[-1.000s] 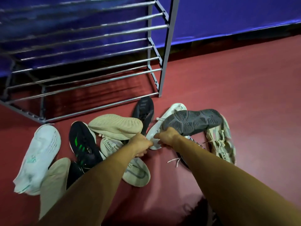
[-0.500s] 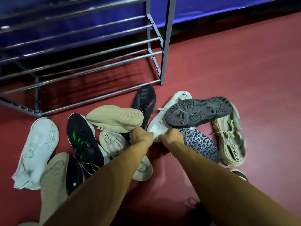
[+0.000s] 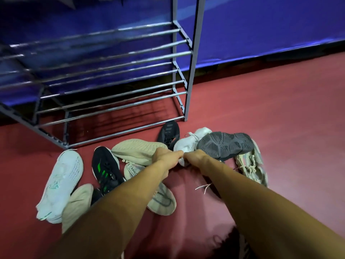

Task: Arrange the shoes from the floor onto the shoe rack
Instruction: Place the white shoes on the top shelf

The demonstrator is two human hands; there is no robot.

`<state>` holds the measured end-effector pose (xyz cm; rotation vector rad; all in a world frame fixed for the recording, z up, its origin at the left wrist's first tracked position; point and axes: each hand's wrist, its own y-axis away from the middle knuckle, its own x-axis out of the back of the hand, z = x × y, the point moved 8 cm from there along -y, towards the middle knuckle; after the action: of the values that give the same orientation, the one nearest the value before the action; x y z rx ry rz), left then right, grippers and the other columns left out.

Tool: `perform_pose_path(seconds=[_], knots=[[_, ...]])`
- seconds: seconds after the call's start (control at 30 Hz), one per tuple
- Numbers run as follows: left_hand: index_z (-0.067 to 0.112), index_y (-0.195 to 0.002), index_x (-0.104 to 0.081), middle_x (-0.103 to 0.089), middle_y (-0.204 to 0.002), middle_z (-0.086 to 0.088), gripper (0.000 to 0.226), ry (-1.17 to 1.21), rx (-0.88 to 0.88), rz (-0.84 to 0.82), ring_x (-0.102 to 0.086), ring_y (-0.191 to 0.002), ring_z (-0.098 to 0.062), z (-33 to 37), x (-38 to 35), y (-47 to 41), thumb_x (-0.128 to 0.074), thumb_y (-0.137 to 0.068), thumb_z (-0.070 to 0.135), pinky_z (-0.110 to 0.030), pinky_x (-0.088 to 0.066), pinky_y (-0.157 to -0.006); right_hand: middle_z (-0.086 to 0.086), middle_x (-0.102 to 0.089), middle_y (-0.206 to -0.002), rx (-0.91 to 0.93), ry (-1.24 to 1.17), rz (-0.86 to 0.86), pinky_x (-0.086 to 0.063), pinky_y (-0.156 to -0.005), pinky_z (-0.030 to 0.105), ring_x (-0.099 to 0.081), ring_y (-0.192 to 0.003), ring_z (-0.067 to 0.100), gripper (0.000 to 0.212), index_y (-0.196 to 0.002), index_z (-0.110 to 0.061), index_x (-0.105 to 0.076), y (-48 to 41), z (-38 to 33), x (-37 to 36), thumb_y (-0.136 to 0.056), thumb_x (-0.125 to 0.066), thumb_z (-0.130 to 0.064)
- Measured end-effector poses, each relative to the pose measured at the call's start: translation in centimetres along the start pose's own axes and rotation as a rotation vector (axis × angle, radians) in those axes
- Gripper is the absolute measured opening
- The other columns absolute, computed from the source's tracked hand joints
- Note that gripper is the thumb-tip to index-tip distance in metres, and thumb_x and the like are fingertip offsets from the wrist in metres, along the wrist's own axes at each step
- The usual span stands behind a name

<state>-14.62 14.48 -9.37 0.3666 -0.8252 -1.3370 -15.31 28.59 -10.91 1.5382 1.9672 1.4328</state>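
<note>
Only one piece of lettering can be read. It stands on the pale tab at the opening of a beige knit sneaker, which lies on the floor just right of a black sneaker with green stripes. Dark capitals there read "G CAPR"; the left forearm crosses the end of the word. A smaller line of print runs beneath the capitals on the same tab, too small to make out. The white sneaker at the far left carries rows of faint dark marks along its side and a teal mark near the toe, both illegible.
</note>
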Motion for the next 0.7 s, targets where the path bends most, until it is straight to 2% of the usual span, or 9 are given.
perform_pose_path(seconds=[0.13, 0.23, 0.3, 0.37, 0.47, 0.53, 0.6, 0.63, 0.7], knots=[[0.012, -0.063, -0.07, -0.06, -0.056, -0.001, 0.033, -0.023, -0.134, 0.067, -0.051, -0.05, -0.017, 5.6, 3.9, 3.7, -0.07, -0.047, 0.041, -0.017, -0.036, -0.047, 0.018, -0.06, -0.071, 0.146, 0.064, -0.034, -0.028, -0.045, 0.019, -0.044, -0.045, 0.022, 0.015, -0.061, -0.009, -0.057, 3.7, -4.2, 0.0, -0.076, -0.055, -0.008], [0.012, -0.06, -0.069, -0.058, -0.049, 0.002, 0.026, -0.008, -0.21, 0.136, -0.051, -0.041, -0.01, 9.2, 7.4, 6.3, -0.077, -0.064, 0.036, -0.014, -0.028, -0.031, 0.016, -0.056, -0.064, 0.315, 0.091, 0.016, -0.028, -0.035, 0.015, -0.043, -0.041, 0.02, 0.011, -0.081, -0.008, -0.06, 7.0, -8.0, 1.1, -0.091, -0.056, -0.01], [0.009, -0.061, -0.069, -0.055, -0.045, 0.001, 0.021, 0.06, -0.244, 0.155, -0.045, -0.036, -0.01, 11.1, 9.6, 7.4, -0.076, -0.067, 0.028, -0.014, -0.03, -0.034, 0.012, -0.06, -0.066, 0.39, 0.094, 0.037, -0.027, -0.035, 0.015, -0.043, -0.046, 0.018, 0.007, -0.099, -0.012, -0.063, 9.4, -10.1, 2.1, -0.094, -0.059, -0.015], [0.01, -0.064, -0.069, -0.055, -0.049, -0.003, 0.017, 0.077, -0.284, 0.141, -0.044, -0.04, -0.013, 12.9, 11.3, 8.7, -0.073, -0.067, 0.027, -0.018, -0.034, -0.042, 0.01, -0.063, -0.069, 0.439, 0.079, 0.061, -0.027, -0.038, 0.016, -0.043, -0.045, 0.015, 0.017, -0.109, -0.014, -0.062, 11.4, -11.9, 3.2, -0.093, -0.065, -0.02], [0.013, -0.067, -0.067, -0.057, -0.054, -0.003, 0.013, 0.127, -0.33, 0.084, -0.045, -0.042, -0.012, 15.1, 13.0, 11.2, -0.071, -0.066, 0.025, -0.019, -0.034, -0.044, 0.014, -0.071, -0.08, 0.523, 0.058, 0.155, -0.035, -0.044, 0.02, -0.055, -0.052, 0.016, 0.02, -0.099, -0.015, -0.057, 14.6, -14.7, 5.2, -0.088, -0.071, -0.025], [0.014, -0.069, -0.068, -0.059, -0.06, -0.004, 0.017, 0.174, -0.38, 0.047, -0.047, -0.046, -0.014, 16.4, 13.7, 12.9, -0.071, -0.059, 0.027, -0.026, -0.038, -0.053, 0.017, -0.075, -0.094, 0.572, 0.037, 0.274, -0.045, -0.058, 0.029, -0.066, -0.072, 0.022, 0.022, -0.092, -0.016, -0.056, 16.4, -16.2, 7.0, -0.083, -0.071, -0.028], [0.014, -0.07, -0.069, -0.061, -0.063, -0.003, 0.022, 0.234, -0.431, 0.029, -0.048, -0.05, -0.015, 17.6, 14.6, 14.6, -0.072, -0.054, 0.029, -0.03, -0.039, -0.06, 0.013, -0.071, -0.108, 0.595, 0.03, 0.395, -0.051, -0.072, 0.034, -0.069, -0.094, 0.028, 0.039, -0.113, -0.019, -0.056, 18.1, -17.2, 8.7, -0.078, -0.069, -0.031], [0.013, -0.071, -0.069, -0.062, -0.064, -0.004, 0.023, 0.263, -0.453, 0.023, -0.048, -0.051, -0.016, 18.2, 15.0, 15.3, -0.071, -0.054, 0.029, -0.029, -0.04, -0.059, 0.012, -0.069, -0.113, 0.604, 0.047, 0.419, -0.053, -0.074, 0.034, -0.068, -0.096, 0.028, 0.053, -0.127, -0.022, -0.053, 19.0, -17.7, 9.3, -0.077, -0.069, -0.032], [0.011, -0.073, -0.069, -0.061, -0.065, -0.004, 0.022, 0.316, -0.49, 0.014, -0.05, -0.053, -0.016, 19.3, 15.9, 16.7, -0.07, -0.057, 0.026, -0.026, -0.041, -0.056, 0.012, -0.068, -0.112, 0.639, 0.113, 0.379, -0.05, -0.061, 0.03, -0.064, -0.083, 0.025, 0.064, -0.14, -0.025, -0.047, 20.5, -18.5, 9.4, -0.081, -0.069, -0.033]])
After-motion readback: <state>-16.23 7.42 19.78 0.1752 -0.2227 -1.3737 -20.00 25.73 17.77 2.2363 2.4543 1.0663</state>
